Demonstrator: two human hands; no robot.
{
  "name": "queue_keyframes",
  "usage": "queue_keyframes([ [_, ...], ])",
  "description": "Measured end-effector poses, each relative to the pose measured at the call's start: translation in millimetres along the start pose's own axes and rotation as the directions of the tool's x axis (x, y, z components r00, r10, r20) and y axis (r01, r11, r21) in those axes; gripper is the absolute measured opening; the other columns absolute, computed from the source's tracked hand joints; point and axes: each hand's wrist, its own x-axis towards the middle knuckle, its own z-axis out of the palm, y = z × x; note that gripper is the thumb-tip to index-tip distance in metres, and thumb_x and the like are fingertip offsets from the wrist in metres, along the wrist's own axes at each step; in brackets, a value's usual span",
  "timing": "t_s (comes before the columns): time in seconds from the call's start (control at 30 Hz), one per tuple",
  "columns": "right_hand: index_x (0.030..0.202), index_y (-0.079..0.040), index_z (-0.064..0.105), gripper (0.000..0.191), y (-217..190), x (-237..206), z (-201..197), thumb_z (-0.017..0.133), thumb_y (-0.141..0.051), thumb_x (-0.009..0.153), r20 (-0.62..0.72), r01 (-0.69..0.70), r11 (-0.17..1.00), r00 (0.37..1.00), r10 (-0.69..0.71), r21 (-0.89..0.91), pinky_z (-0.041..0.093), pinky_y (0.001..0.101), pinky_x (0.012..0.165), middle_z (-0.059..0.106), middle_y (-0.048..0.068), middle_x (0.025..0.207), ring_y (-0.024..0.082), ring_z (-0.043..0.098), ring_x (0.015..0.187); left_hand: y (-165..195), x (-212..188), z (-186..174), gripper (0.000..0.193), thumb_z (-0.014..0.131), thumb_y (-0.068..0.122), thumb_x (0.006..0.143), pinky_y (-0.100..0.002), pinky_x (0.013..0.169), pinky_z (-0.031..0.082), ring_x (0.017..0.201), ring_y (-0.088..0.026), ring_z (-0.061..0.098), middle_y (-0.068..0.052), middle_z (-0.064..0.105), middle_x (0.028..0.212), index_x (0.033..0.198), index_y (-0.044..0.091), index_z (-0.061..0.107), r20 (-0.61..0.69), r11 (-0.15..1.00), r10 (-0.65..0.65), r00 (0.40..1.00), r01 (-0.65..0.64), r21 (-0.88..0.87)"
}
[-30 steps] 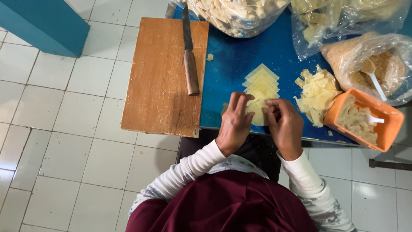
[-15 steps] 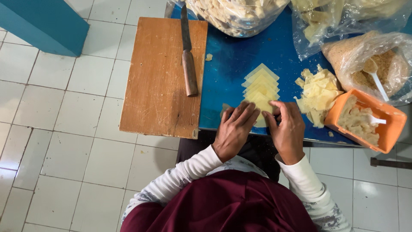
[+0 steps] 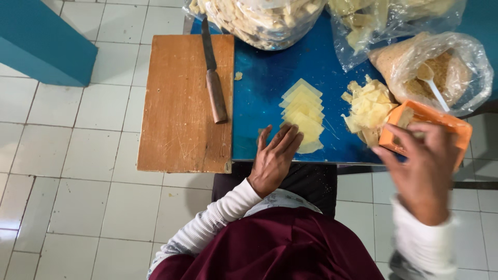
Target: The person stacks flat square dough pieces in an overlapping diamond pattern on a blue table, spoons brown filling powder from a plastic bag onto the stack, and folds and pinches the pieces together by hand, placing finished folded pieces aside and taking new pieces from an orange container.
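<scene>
A row of overlapping pale yellow dough squares [image 3: 303, 106] lies on the blue table [image 3: 259, 78]. My left hand [image 3: 275, 155] rests flat on the table with its fingertips at the near end of that row, fingers apart, holding nothing. My right hand [image 3: 423, 171], blurred by motion, hovers with spread fingers over the near side of an orange tub [image 3: 459, 129] at the table's right edge. Nothing shows in that hand. A loose pile of yellow dough pieces [image 3: 368, 106] sits between the row and the tub.
A wooden cutting board [image 3: 179, 119] lies left of the blue table, with a wooden-handled knife [image 3: 212, 78] along its right edge. Plastic bags stand at the back: one of pale pieces [image 3: 259, 21], one of brown crumbs [image 3: 446, 67] holding a white spoon [image 3: 433, 85]. White floor tiles surround.
My right hand has left the dough row and swung right to the orange tub. My left hand has flattened beside the row. The view has shifted slightly.
</scene>
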Motion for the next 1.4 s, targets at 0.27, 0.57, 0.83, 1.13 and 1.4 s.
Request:
queue_keyframes([
  [0.27, 0.113, -0.024, 0.079, 0.038, 68.5, -24.2, 21.4, 0.087, -0.048, 0.084, 0.010, -0.043, 0.884, 0.999, 0.053, -0.465, 0.035, 0.0474, 0.105, 0.050, -0.001, 0.117, 0.029, 0.042, 0.120, -2.7, -1.7, 3.8, 0.053, 0.060, -0.002, 0.088, -0.063, 0.124, 0.023, 0.145, -0.027, 0.047, -0.011, 0.054, 0.148, 0.140, 0.006, 0.058, 0.000, 1.000, 0.004, 1.000, -0.004, -0.012],
  [0.57, 0.106, -0.019, 0.079, 0.025, 97.2, -36.7, 46.6, 0.090, -0.021, 0.084, -0.089, -0.079, 0.966, 0.994, 0.059, -0.247, 0.037, 0.0383, 0.103, 0.053, 0.000, 0.114, 0.027, 0.042, 0.117, -3.1, -2.1, 4.4, 0.056, 0.060, -0.004, 0.087, -0.064, 0.125, 0.021, 0.145, -0.027, 0.047, -0.011, 0.054, 0.148, 0.141, 0.006, 0.058, 0.014, 1.000, -0.008, 1.000, 0.008, -0.014],
  [0.83, 0.098, -0.017, 0.073, 0.025, 83.5, -37.2, 48.2, 0.092, -0.016, 0.082, -0.150, -0.146, 0.980, 0.981, 0.125, -0.136, 0.035, 0.0427, 0.114, 0.048, 0.005, 0.120, 0.029, 0.041, 0.122, -2.7, -1.7, 3.1, 0.056, 0.061, -0.004, 0.086, -0.065, 0.125, 0.019, 0.145, -0.027, 0.047, -0.011, 0.054, 0.148, 0.141, 0.006, 0.058, 0.013, 1.000, -0.004, 1.000, 0.004, -0.014],
  [1.13, 0.123, -0.017, 0.071, 0.039, -6.5, 1.9, 35.3, 0.075, -0.004, 0.087, -0.040, 0.162, 0.930, 0.987, -0.158, 0.329, 0.037, 0.0424, 0.103, 0.043, 0.009, 0.119, 0.028, 0.044, 0.114, 0.9, -2.2, -3.0, 0.050, 0.063, 0.004, 0.091, -0.055, 0.117, 0.028, 0.143, -0.028, 0.050, -0.011, 0.055, 0.149, 0.141, 0.005, 0.059, -0.030, 1.000, 0.004, 1.000, -0.004, -0.003],
  [1.4, 0.139, -0.028, 0.068, 0.071, -58.4, 45.6, 97.9, 0.059, 0.014, 0.082, 0.073, 0.323, 0.907, 0.933, -0.353, 0.269, 0.038, 0.0435, 0.088, 0.045, 0.006, 0.112, 0.027, 0.043, 0.104, 1.3, 0.3, -9.0, 0.041, 0.067, 0.021, 0.097, -0.048, 0.118, 0.036, 0.137, -0.027, 0.054, -0.013, 0.057, 0.140, 0.133, 0.002, 0.061, -0.042, 0.999, 0.036, 0.998, -0.036, -0.008],
])
